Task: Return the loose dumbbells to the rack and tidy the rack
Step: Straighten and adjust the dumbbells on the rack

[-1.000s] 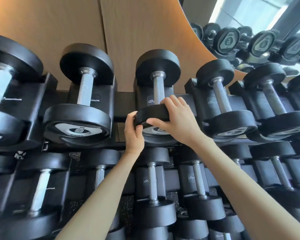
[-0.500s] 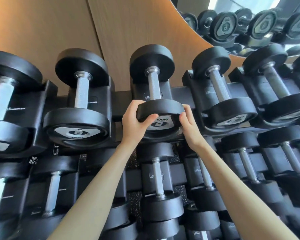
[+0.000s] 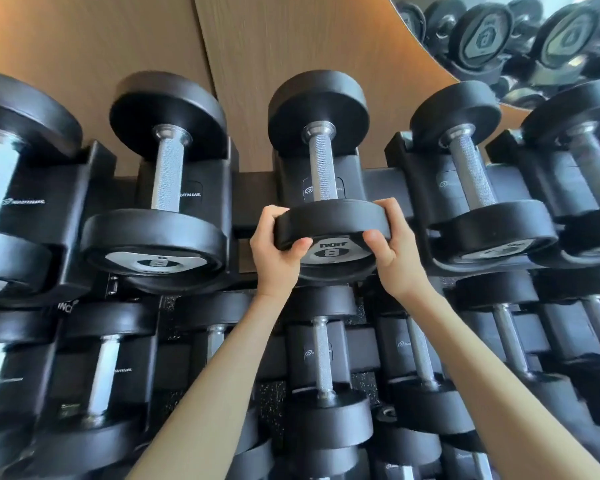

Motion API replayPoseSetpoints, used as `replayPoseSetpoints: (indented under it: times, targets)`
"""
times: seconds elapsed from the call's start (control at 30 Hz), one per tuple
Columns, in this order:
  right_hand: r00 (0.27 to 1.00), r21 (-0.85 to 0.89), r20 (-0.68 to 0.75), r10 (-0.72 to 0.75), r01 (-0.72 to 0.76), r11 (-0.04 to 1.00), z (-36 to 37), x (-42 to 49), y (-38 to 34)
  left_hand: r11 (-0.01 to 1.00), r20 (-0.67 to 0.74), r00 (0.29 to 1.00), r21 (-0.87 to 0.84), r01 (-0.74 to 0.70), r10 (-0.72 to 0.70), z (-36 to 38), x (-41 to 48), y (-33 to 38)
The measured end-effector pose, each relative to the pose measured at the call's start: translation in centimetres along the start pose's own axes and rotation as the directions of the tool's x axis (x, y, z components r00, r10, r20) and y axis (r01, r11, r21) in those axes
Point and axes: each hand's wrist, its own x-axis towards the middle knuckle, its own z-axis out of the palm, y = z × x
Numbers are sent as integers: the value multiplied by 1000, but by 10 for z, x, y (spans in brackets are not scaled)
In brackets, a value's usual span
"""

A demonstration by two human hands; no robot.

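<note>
A: Which step is in hand?

B: The tidying, I'd say. The dumbbell [image 3: 321,168] marked 8 already lies in its cradle [image 3: 355,188] on the top tier of the rack [image 3: 253,192], about midway along the row. Its far head points toward the wood wall [image 3: 291,39] and its near head sits out at the rack's front edge.

A: And the hands?

B: Both are on that near head. The left hand [image 3: 278,251] grasps its left rim, fingers curled over the top and thumb pressed on the face. The right hand [image 3: 394,251] does the same on the right rim. Neither touches the handle.

A: Nothing loose to carry, then?

B: None that shows here. Every cradle in view holds a weight, on the top tier and on the lower tier, where another dumbbell [image 3: 323,358] lies between the forearms. The left neighbour [image 3: 167,178] and the right neighbour [image 3: 471,178] sit just beside the held one, clear of both hands.

A: What does the next move call for?

B: Judging by the two-handed hold, a small twist or push of the head — to square its number plate with the neighbour's, or to seat the weight fully back. It looks heavy, so the hands should let go only once it rests settled, with the fingers drawn clear of the cradle's lip.

A: Is it fully seated?

B: I can't tell — the near head hides where it meets the cradle.
</note>
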Motion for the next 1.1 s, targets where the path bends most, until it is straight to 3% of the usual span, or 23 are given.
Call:
replayPoseSetpoints:
  times: [0.27,0.43,0.53,0.6,0.67,0.73,0.83,0.93,1.1]
  targets:
    - [999,-4,-21,37,-38,999,-5,-5,5,998,91,996,60,3,-9,3,1,4]
    - [991,66,35,131,-133,989,-7,-17,-18,982,178,973,146,121,-146,-8,-7,25]
    - [982,-73,59,179,-175,982,-17,-24,-28,941,230,943,295,166,-239,-15,-13,37]
    - [975,-325,135,177,-126,937,-30,-25,-31,874,292,915,471,116,-279,-26,-9,48]
    - [973,-558,187,133,-6,830,-44,-26,-36,756,354,896,654,-34,-267,-41,-5,61]
    - [986,-678,167,-25,134,723,-53,-30,-45,650,413,891,733,-202,-189,-58,-6,79]
    - [969,-730,110,-219,229,644,-54,-38,-62,492,470,879,785,-375,-80,-82,-14,104]
    - [960,-755,93,-264,241,610,-43,-51,-79,359,491,870,820,-446,-40,-103,-25,119]
    - [961,-769,135,-241,255,586,-18,-88,-90,309,481,876,839,-449,-35,-127,-47,128]
